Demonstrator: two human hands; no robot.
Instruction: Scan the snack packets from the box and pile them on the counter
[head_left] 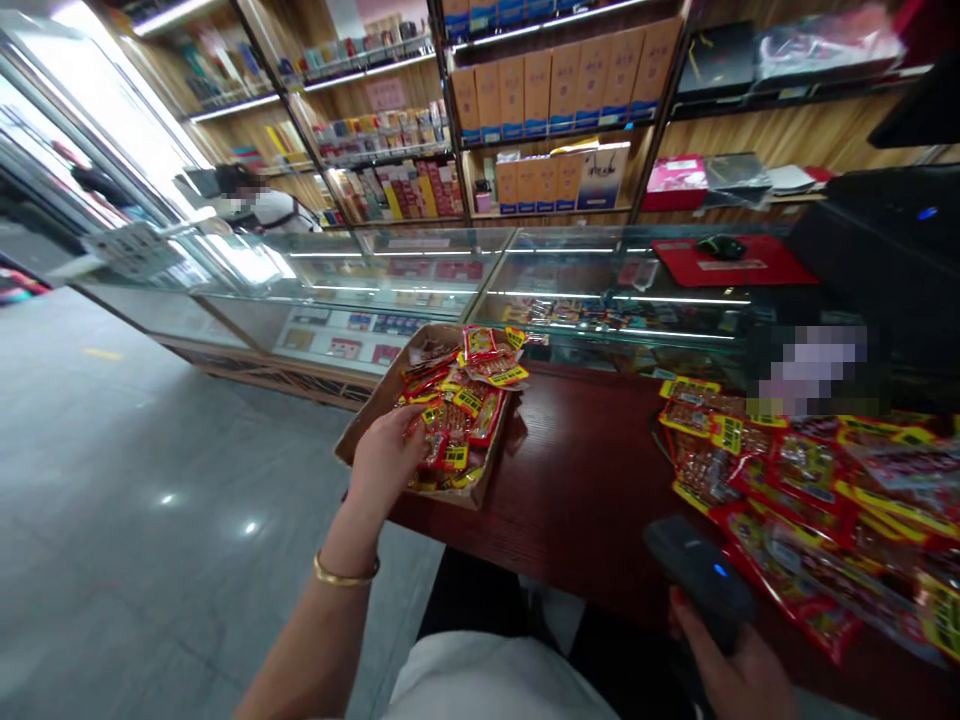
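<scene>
My left hand (388, 452) reaches over the near left side of a shallow cardboard box (469, 496). Its fingers are bent together onto a snack packet (433, 445) among the red and yellow packets heaped inside; the fingertips are partly hidden. At the lower right, my right hand (739, 665) is wrapped around a black handheld barcode scanner (701, 580) with a blue light lit on it. Beside the scanner, a large loose pile of similar snack packets (806, 480) covers the right part of the dark red-brown table (577, 460).
Behind the table runs a glass display counter (480, 260), with a red mat (731, 265) and a black mouse (721, 247) on top. Shelves of boxes (562, 85) line the wall. Another person (274, 208) is at the far left behind the counter. Dark equipment (892, 240) stands right.
</scene>
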